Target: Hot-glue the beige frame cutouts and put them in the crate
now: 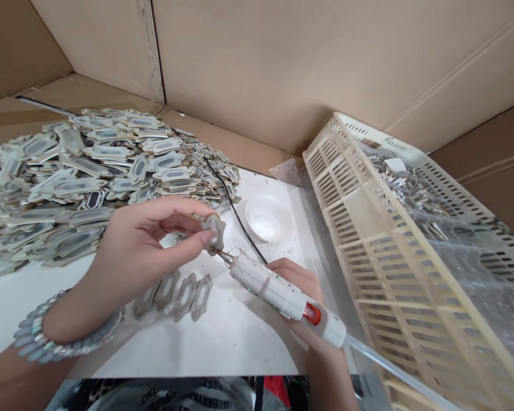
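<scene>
Holding one plaque (214, 228) in left hand (141, 251); four plaques (177, 294) lie below.

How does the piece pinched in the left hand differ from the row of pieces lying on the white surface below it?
The held piece is single, lifted off the white surface between the left hand fingertips, with the glue gun nozzle at its edge. The row of pieces, about four, lies flat side by side, untouched by either hand. The right hand grips the gun. Both look like the same tan, tabbed shape.
</scene>
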Tool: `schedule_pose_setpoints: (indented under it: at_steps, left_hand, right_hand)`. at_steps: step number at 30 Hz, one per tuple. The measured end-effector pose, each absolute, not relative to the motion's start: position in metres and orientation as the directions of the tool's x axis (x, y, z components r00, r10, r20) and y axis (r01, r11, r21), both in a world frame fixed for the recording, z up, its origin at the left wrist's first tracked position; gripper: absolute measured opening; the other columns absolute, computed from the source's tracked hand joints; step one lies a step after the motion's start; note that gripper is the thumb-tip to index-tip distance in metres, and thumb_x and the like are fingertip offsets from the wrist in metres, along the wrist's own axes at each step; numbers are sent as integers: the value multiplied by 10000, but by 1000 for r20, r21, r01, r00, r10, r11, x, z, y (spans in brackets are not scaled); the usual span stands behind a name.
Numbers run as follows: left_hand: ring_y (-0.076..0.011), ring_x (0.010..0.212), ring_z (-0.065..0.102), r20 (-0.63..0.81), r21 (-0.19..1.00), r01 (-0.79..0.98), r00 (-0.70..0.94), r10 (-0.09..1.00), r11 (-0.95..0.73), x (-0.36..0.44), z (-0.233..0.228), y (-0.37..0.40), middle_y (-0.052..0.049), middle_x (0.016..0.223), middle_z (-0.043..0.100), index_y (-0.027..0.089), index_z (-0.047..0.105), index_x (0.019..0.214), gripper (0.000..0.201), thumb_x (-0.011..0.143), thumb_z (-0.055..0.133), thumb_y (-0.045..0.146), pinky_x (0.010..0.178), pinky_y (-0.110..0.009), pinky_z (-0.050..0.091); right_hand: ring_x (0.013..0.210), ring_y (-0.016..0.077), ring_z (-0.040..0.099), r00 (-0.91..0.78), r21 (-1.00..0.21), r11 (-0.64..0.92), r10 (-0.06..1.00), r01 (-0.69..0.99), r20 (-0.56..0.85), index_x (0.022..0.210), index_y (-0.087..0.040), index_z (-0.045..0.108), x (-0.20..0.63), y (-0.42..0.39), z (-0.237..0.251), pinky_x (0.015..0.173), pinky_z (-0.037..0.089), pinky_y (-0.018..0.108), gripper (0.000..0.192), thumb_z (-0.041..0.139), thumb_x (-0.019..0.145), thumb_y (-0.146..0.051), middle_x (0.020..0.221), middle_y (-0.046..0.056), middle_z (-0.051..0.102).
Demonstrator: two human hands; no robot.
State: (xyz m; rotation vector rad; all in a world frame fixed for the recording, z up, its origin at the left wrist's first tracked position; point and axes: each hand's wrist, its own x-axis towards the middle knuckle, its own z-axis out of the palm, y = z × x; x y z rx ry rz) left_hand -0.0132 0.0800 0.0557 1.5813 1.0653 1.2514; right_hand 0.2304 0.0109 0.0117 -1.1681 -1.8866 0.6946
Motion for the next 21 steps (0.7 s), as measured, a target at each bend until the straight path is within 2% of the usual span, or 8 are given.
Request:
schedule_pose_setpoints:
  at_steps: [3, 9, 18, 21]
  left_hand:
    - [-177, 617, 675, 251, 954, 134, 126, 960, -267, -13, 56, 79, 58, 766, 743, 385, 751, 873, 155, 758, 769, 282, 648, -318, 632]
    - [-142, 591, 675, 238, 954, 154, 123, 963, -256, -14, 55, 79, 61, 697, 734, 344, 749, 877, 152, 741, 784, 285, 603, -252, 593]
    - [-189, 613, 700, 186, 968, 154, 81, 979, -197, -13, 57, 80, 62, 702, 747, 351, 727, 865, 165, 716, 798, 353, 577, -309, 592]
    - [-207, 621, 695, 186, 971, 139, 79, 979, -196, -12, 57, 80, 65, 707, 749, 373, 719, 866, 154, 730, 789, 350, 621, -354, 597]
  right_hand:
    - [689, 148, 657, -257, -790, 410, 911, 455, 324, 802, -253, 653, 230, 10, 12, 606, 473, 252, 182, 558, 798, -98, 847, 0, 704]
    - [661, 130, 620, -238, -783, 390, 920, 485, 311, 781, -248, 636, 230, 9, 12, 594, 437, 242, 210, 530, 778, -66, 820, -17, 676]
    - [655, 123, 596, -215, -809, 359, 933, 466, 290, 777, -246, 627, 233, 7, 11, 600, 440, 235, 220, 537, 780, -45, 845, -20, 666]
    - [627, 125, 585, -211, -800, 369, 929, 473, 304, 771, -241, 630, 233, 8, 13, 571, 437, 236, 196, 556, 781, -60, 832, -17, 666]
